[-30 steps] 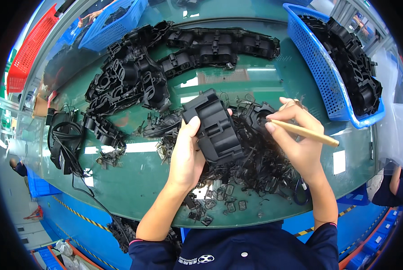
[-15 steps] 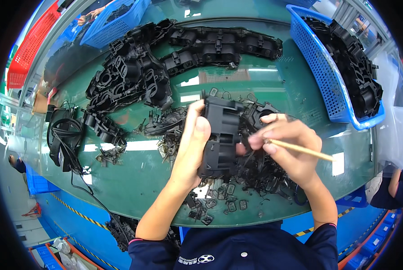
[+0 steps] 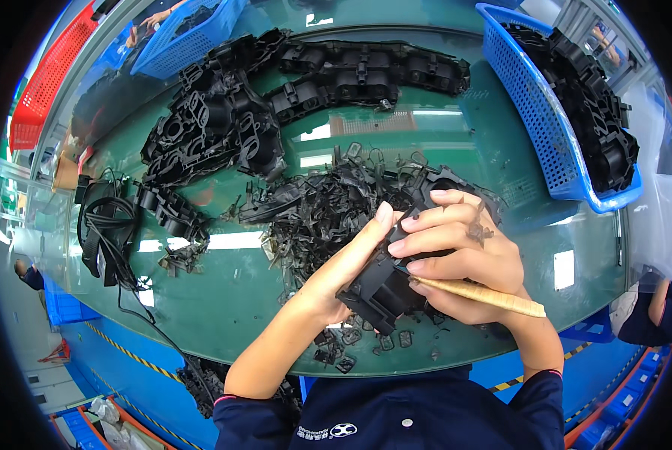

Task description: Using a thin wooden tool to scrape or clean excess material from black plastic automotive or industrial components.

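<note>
My left hand (image 3: 339,281) grips a black moulded plastic part (image 3: 384,289), thumb along its upper side. The part is tilted above a heap of thin black plastic scraps (image 3: 324,202). Curled over its right side, the fingers of my right hand (image 3: 463,259) touch the part. That same hand also holds a slim tool with a tan handle (image 3: 493,296), which sticks out to the lower right; its working end is hidden by the fingers and the part. Small flat black offcuts (image 3: 384,343) lie on the green table near its front edge.
Similar black parts are piled (image 3: 208,127) at the back left and lined up (image 3: 366,75) at the back. A blue basket (image 3: 531,112) of such parts stands at the right. Coiled black cable (image 3: 107,225) lies at the left; another blue basket (image 3: 186,45) is farther back.
The black part has turned from upright to tilted and come lower, nearer to me. My right hand has closed in over it, and the tool's handle has swung lower.
</note>
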Motion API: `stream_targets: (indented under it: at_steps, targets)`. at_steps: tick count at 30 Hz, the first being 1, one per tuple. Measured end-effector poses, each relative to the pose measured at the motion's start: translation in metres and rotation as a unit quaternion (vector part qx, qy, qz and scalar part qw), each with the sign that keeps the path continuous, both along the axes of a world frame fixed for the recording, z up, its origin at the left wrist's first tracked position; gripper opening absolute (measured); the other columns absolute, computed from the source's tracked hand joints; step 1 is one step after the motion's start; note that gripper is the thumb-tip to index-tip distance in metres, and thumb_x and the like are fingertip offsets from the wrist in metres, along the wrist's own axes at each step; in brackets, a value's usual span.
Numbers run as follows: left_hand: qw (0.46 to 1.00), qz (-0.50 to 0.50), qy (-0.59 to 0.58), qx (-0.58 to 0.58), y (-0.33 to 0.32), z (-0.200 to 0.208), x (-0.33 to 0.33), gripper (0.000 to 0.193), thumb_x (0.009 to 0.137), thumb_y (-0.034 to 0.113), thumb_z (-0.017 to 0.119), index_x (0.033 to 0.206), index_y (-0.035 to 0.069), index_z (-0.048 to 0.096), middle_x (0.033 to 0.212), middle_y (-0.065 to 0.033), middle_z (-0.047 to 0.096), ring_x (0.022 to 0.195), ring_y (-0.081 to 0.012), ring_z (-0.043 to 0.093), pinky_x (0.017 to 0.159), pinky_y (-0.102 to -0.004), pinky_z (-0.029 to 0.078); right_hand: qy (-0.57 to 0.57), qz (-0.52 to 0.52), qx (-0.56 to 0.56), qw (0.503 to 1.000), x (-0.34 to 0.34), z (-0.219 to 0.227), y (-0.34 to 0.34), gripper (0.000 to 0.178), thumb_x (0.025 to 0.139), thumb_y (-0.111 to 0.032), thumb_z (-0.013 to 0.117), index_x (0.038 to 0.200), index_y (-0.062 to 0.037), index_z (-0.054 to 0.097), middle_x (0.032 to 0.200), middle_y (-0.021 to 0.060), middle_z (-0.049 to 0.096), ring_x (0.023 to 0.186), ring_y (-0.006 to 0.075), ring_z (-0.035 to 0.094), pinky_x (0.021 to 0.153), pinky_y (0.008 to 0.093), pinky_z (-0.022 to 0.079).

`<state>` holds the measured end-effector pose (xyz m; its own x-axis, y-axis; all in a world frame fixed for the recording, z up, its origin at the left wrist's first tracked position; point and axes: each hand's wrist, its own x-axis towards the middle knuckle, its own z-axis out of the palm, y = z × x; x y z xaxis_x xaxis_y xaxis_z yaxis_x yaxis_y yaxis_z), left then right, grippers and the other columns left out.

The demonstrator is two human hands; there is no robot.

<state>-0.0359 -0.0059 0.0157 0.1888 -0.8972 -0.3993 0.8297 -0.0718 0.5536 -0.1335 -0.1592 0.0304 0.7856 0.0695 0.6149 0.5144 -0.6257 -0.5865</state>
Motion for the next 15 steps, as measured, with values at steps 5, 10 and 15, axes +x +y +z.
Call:
stream_targets:
  at_steps: [5,10,15]
  targets:
    - [1.000,0.013,-0.018,0.020,0.000,0.002,-0.002,0.046,0.089,0.055,0.045,0.105,0.013,0.053,0.084,-0.0011,0.059,0.067,-0.0064,0.059,0.050,-0.0193,0.047,0.000,0.008,0.001,1.000,0.001,0.001,-0.003,0.019,0.062,-0.004,0.074,0.078,-0.0076,0.064,0.094,0.0052,0.067,0.092,0.0238,0.061,0.091,0.0454,0.040]
    - [0.995,0.039,0.089,0.030,0.001,-0.012,0.000,0.047,0.095,0.046,0.034,0.105,0.004,0.054,0.078,-0.0127,0.062,0.056,-0.0187,0.063,0.046,-0.0287,0.054,-0.014,0.007,-0.034,0.999,0.001,-0.001,-0.003,0.024,0.064,-0.003,0.074,0.084,-0.0097,0.062,0.095,0.0059,0.067,0.095,0.0244,0.061,0.094,0.0460,0.039]
    - [0.994,-0.011,-0.010,0.109,-0.004,-0.005,-0.004,0.053,0.088,0.058,0.043,0.103,0.008,0.054,0.069,-0.0029,0.058,0.050,-0.0090,0.057,0.038,-0.0208,0.046,-0.067,-0.004,-0.084,0.994,0.000,-0.009,-0.001,0.023,0.065,-0.002,0.072,0.085,-0.0082,0.062,0.093,0.0068,0.066,0.091,0.0245,0.063,0.090,0.0454,0.044]
